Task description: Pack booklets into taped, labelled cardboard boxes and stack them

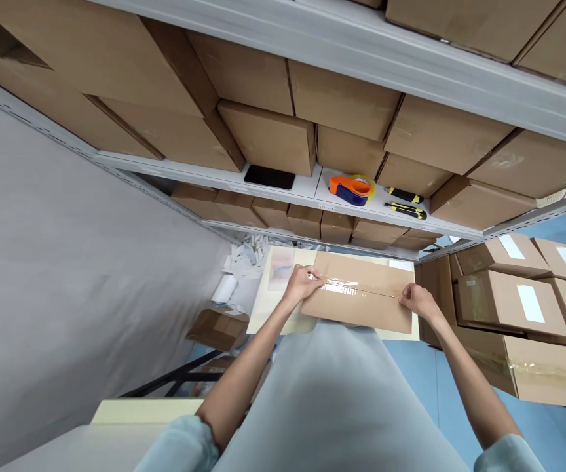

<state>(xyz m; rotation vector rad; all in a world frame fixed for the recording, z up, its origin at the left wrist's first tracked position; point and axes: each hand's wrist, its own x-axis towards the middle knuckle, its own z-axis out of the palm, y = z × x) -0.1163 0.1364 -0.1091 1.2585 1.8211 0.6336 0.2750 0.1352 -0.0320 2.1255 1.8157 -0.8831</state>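
Space above the carton (361, 311) between the hands (302, 285) is open; shelving (307, 187) stands ahead.

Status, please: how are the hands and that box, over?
Left hand at left end of cardboard box, right hand at right end. Shiny tape along seam. Tape dispenser on shelf, out of the way.

Left forearm (246, 362) and right forearm (474, 377) are both stretched out front, angling in toward each other. Left hand (302, 284) and right hand (420, 301) are kinda mirrored, well apart, fingers (308, 271) all curled in.
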